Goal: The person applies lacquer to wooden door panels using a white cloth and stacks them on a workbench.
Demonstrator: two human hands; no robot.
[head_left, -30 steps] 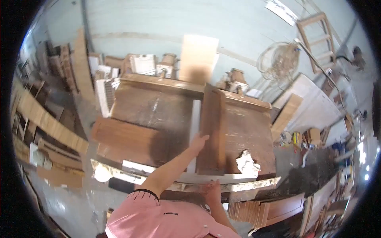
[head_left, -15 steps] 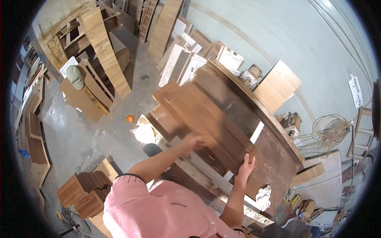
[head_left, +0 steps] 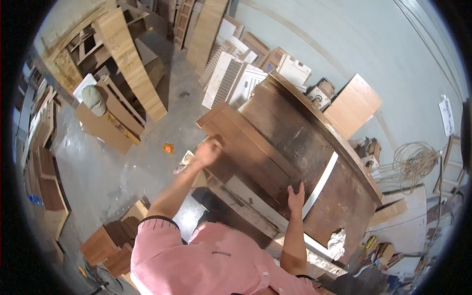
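Your left hand (head_left: 209, 152)'s gone left, grip unclear, so farther from your spread right hand (head_left: 296, 197); panel (head_left: 250, 150)'s near surface (head_left: 282, 119)'s front edge.

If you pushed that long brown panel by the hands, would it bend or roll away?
The brown panel would probably stay stiff, because its edges look straight and it looks like wood. It likely wouldn't roll, being flat with square corners. It might feel awkward to lift with one hand, since it's long.
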